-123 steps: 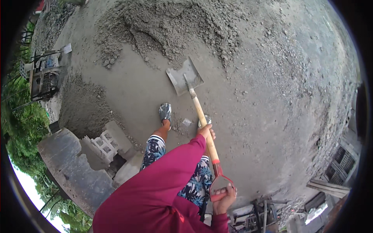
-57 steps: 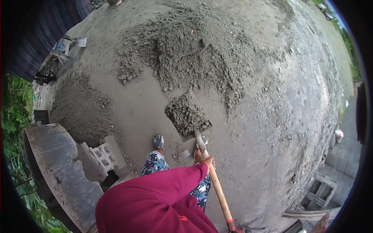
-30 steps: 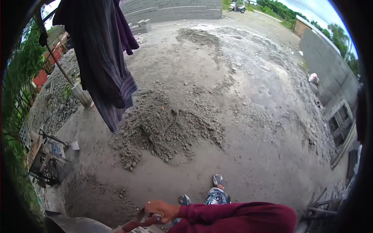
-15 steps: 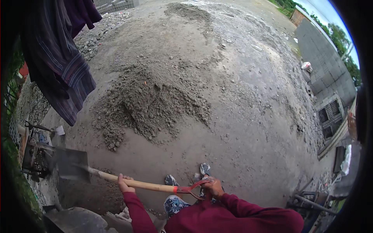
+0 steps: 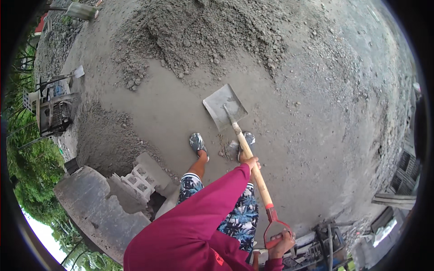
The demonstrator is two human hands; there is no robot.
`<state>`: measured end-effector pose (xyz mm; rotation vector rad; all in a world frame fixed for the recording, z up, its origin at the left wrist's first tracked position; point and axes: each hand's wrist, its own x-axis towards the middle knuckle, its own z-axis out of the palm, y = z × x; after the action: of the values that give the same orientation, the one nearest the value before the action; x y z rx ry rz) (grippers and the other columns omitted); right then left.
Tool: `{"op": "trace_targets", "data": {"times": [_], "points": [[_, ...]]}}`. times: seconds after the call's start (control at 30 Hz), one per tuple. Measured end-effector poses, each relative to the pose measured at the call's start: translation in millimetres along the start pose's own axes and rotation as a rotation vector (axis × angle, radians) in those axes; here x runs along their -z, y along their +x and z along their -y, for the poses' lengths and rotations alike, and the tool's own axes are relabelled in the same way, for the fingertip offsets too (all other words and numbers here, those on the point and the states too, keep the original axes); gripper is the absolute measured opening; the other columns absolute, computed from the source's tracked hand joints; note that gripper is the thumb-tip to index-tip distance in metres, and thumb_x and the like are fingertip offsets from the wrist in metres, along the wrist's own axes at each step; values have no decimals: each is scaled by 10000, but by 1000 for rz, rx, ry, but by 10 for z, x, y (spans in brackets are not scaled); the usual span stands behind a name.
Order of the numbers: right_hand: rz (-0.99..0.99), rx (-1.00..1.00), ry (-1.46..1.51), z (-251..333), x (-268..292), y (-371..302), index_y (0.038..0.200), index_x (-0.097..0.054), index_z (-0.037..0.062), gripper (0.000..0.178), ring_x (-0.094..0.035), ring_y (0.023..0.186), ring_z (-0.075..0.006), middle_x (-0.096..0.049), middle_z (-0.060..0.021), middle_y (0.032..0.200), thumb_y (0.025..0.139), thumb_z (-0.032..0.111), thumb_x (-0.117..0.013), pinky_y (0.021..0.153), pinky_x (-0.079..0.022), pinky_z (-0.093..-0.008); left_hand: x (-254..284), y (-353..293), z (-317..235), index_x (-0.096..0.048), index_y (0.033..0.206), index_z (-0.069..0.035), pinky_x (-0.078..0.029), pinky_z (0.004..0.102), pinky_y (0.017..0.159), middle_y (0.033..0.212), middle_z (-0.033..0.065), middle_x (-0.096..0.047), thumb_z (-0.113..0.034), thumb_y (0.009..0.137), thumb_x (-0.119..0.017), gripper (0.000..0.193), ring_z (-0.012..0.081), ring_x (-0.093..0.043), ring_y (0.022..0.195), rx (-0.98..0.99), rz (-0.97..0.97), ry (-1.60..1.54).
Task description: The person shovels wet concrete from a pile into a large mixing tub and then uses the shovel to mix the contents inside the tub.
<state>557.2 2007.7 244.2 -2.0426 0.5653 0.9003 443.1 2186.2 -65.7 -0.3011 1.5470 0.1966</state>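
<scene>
A square-bladed shovel [image 5: 260,184] with a pale wooden shaft and a red D-shaped handle slants across the ground in front of me. My left hand [image 5: 250,161] is wrapped round the middle of its shaft. The red handle at the lower right is gripped by my right hand [image 5: 284,242]. The grey metal blade [image 5: 220,105] points away from me, beyond my feet, with only a thin grey smear on it. Whether it touches the ground I cannot tell. Ahead of it lies a mound of grey sand and gravel [image 5: 194,38].
A second heap of grey sand [image 5: 108,135] lies to my left. Nearer stand a broken hollow block [image 5: 140,180] and a curved metal sheet [image 5: 99,207]. Tools and clutter [image 5: 56,104] line the left edge; metal equipment [image 5: 327,246] stands at the lower right.
The shovel has swung from my left round to the front, its blade now beyond my feet. My right hand has moved right and closer. The view has turned downward, and the hanging clothes are out of sight.
</scene>
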Motion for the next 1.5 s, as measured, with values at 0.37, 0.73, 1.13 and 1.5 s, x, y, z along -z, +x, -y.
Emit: {"op": "trace_targets", "data": {"times": [0.37, 0.73, 1.13, 1.5], "points": [[546, -107, 398, 443, -3146, -432, 781, -490, 84, 102, -484, 456, -149, -480, -35, 567, 834, 93, -577, 452, -463, -309, 342, -688, -2267, -533, 852, -66, -512, 392, 488, 650, 71, -549, -167, 820, -664, 169, 206, -562, 530, -233, 247, -198], [751, 4, 363, 1149, -4037, -625, 714, -477, 66, 179, -524, 511, -198, -474, -59, 599, 856, 119, -572, 504, -481, -373, 183, -813, -3054, -520, 830, -60, -487, 370, 501, 651, 54, -529, -135, 825, -617, 122, 200, -538, 524, -231, 225, -276], [634, -218, 335, 425, -3368, 524, 690, -481, 60, 139, -496, 420, -224, -478, -60, 527, 792, 145, -520, 440, -479, -378, 37, -67, -2460, -533, 848, -44, -510, 407, 479, 675, 77, -537, -130, 822, -623, 128, 217, -556, 529, -259, 158, -106], [514, 62, 137, 175, -4179, 2296, 827, -452, 64, 114, -479, 411, -170, -469, -55, 552, 799, 86, -561, 378, -454, -328, -70, 1033, -3249, -531, 1104, -34, -542, 496, 761, 1012, 158, -643, -394, 878, -619, 434, 299, -656, 907, -173, 293, 172]]}}
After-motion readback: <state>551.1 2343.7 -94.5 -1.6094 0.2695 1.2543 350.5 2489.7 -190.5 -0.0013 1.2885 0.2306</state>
